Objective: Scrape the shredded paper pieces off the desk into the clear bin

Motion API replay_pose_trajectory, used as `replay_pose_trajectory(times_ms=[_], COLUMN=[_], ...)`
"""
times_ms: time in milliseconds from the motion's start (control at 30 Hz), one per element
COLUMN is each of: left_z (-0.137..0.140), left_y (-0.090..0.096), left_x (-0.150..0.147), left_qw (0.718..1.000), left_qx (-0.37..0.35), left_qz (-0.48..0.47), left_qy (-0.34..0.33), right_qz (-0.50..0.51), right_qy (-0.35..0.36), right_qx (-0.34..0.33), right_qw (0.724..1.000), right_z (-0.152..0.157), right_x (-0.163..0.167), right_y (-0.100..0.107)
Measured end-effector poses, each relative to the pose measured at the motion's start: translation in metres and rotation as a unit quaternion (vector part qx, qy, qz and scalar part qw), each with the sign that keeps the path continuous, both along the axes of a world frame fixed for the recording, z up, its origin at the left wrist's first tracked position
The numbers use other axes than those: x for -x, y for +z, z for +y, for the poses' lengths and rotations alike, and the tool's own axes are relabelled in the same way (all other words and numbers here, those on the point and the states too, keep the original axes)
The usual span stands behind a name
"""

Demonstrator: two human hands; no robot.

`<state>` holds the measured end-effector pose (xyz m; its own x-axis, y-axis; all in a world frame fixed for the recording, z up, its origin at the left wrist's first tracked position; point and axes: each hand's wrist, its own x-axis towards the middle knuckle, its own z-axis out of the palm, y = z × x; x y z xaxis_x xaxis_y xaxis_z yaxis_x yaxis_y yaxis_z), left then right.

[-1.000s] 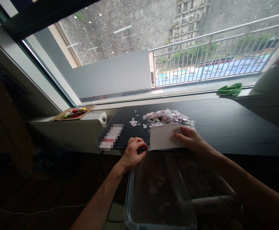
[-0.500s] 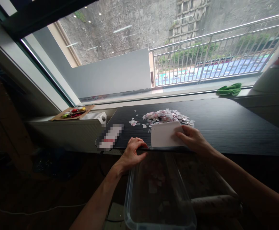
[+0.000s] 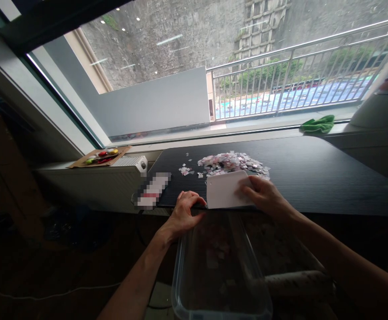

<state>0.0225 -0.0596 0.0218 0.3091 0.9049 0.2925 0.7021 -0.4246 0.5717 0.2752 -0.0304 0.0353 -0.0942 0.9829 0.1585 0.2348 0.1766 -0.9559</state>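
Note:
My right hand [image 3: 262, 195] grips a white flat scraper [image 3: 225, 190] held upright on the black table [image 3: 314, 173], at its near edge. Just behind the scraper lies a pile of small pink and white paper scraps [image 3: 229, 162]. My left hand [image 3: 183, 213] curls over the table's near edge, left of the scraper, fingers resting on the top. Below the edge, between my arms, sits a clear plastic bin [image 3: 220, 271] with a few paper bits inside.
A blurred white object [image 3: 153, 191] lies at the table's left corner. A radiator [image 3: 129, 162] and a cardboard tray with coloured items [image 3: 102, 156] stand to the left. A green cloth [image 3: 317, 124] rests on the window sill.
The scraper went a little away from the edge toward the pile, then came back to the near edge and slightly left. My left hand stayed on the edge.

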Motion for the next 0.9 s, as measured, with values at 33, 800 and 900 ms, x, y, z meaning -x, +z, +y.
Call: replay_pose_trajectory(times_ms=[33, 800, 900], left_z=[0.0, -0.002, -0.002], left_y=[0.0, 0.002, 0.002], left_x=[0.0, -0.002, -0.001], left_qw=[1.0, 1.0, 1.0], left_qx=[0.003, 0.017, 0.018], left_qz=[0.0, 0.006, -0.002], left_qy=[0.0, 0.001, 0.001], right_qz=[0.002, 0.02, 0.025], right_qy=[0.004, -0.054, -0.039], right_qx=[0.003, -0.022, -0.01], right_qw=[1.0, 0.998, 0.999], right_z=[0.0, 0.022, 0.024], right_x=[0.0, -0.004, -0.004], right_y=[0.001, -0.007, -0.011])
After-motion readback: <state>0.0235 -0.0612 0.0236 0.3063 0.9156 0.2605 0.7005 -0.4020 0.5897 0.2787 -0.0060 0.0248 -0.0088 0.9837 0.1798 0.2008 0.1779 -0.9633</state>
